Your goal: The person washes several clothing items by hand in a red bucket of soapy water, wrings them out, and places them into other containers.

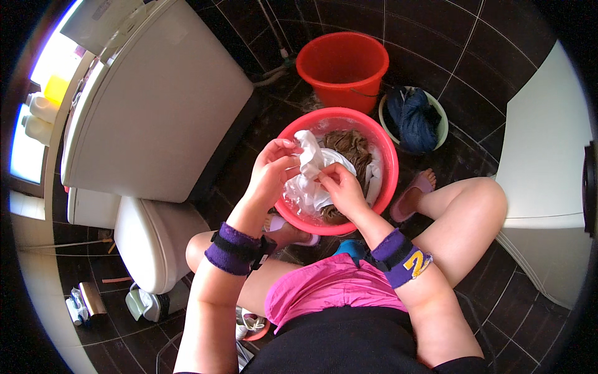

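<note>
A bunched white cloth (309,156) is lifted partly out of a round red-pink basin (390,177) between my legs. My left hand (273,169) has its fingers closed on the cloth's left edge, over the basin's left side. Lower and to the right, my right hand (344,189) pinches the same cloth between thumb and fingers. More white fabric and foamy water lie beneath my hands. Behind them in the basin rests a wet brown cloth (350,148). Part of the white cloth is hidden by my fingers.
Beyond the basin stands a red bucket (349,87), beside a pale green basin (443,128) of dark blue fabric (415,121). A white toilet (146,243) is at left, and a white appliance-like cabinet (542,156) at right. Dark tiles cover floor and wall.
</note>
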The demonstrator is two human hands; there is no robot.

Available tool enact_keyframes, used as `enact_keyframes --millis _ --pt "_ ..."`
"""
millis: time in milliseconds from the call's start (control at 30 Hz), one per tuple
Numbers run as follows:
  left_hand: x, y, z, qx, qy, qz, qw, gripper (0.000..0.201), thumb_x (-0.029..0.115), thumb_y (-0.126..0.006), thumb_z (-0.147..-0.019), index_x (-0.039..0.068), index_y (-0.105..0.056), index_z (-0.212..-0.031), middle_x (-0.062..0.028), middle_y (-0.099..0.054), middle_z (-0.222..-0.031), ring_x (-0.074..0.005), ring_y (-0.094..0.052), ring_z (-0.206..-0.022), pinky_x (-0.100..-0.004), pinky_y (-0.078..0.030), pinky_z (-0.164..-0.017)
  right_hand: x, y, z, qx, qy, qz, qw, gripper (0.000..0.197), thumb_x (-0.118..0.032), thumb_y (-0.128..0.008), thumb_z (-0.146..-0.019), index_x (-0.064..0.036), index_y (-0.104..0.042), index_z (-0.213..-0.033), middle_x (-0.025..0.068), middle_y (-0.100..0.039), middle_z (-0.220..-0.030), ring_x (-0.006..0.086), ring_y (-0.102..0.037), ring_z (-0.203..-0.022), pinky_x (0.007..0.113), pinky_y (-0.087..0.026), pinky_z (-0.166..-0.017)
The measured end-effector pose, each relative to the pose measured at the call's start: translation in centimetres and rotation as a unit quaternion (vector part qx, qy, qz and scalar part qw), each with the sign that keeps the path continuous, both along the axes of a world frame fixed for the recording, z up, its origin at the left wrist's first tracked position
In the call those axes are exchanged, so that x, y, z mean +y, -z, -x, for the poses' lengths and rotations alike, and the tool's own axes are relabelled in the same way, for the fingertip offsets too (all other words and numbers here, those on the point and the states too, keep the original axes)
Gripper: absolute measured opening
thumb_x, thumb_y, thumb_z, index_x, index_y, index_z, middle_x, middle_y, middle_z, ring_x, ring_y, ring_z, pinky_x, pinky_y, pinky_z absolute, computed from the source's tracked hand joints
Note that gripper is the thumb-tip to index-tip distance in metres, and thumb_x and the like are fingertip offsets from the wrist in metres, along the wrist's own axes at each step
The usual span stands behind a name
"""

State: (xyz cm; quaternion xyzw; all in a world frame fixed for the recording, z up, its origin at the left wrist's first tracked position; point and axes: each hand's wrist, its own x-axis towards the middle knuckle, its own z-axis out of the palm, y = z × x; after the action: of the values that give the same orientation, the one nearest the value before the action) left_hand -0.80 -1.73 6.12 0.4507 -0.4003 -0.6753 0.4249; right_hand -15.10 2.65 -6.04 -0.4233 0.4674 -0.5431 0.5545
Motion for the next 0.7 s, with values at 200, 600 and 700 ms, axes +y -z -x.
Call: enact_keyframes --millis 200,600,700 --pt "-0.6 2.3 -2.6 0.012 -0.001 0.060 0.998 0.031 -0.018 -0.053 -0.068 0.006 -0.048 -0.087 -0.0007 -0.053 -0.089 -0.0094 -0.053 -0.079 -0.0221 -0.044 -0.074 0.6 -2.6 2.7 -0.243 -0.001 -0.109 0.964 0.008 -0.010 -0.053 -0.091 -0.0027 -0.052 -0.093 0.0078 -0.061 -0.091 0.0164 -0.061 -0.084 0.030 -0.049 -0.078" --pt "0.2 1.1 -4.3 -0.636 0.077 0.381 0.666 0.017 0.020 -0.072 -0.070 0.012 -0.071 -0.085 -0.0071 -0.062 -0.084 -0.0259 -0.059 -0.081 -0.0355 -0.049 -0.074 -0.8 -13.9 8.1 -0.274 -0.053 -0.080 0.957 0.022 -0.001 -0.063 -0.082 -0.0107 -0.051 -0.097 0.0028 -0.057 -0.094 0.0134 -0.059 -0.084 0.029 -0.051 -0.070" --pt "-1.1 -3.0 -4.8 -0.503 0.134 0.420 0.743 0.018 0.007 -0.070 -0.071 0.005 -0.064 -0.087 -0.0041 -0.061 -0.083 -0.0156 -0.056 -0.074 -0.0282 -0.046 -0.067 -1.6 -15.2 9.7 -0.194 -0.115 0.011 0.974 0.026 0.012 -0.060 -0.073 -0.0088 -0.054 -0.086 -0.0004 -0.058 -0.084 0.0101 -0.057 -0.074 0.023 -0.047 -0.067"
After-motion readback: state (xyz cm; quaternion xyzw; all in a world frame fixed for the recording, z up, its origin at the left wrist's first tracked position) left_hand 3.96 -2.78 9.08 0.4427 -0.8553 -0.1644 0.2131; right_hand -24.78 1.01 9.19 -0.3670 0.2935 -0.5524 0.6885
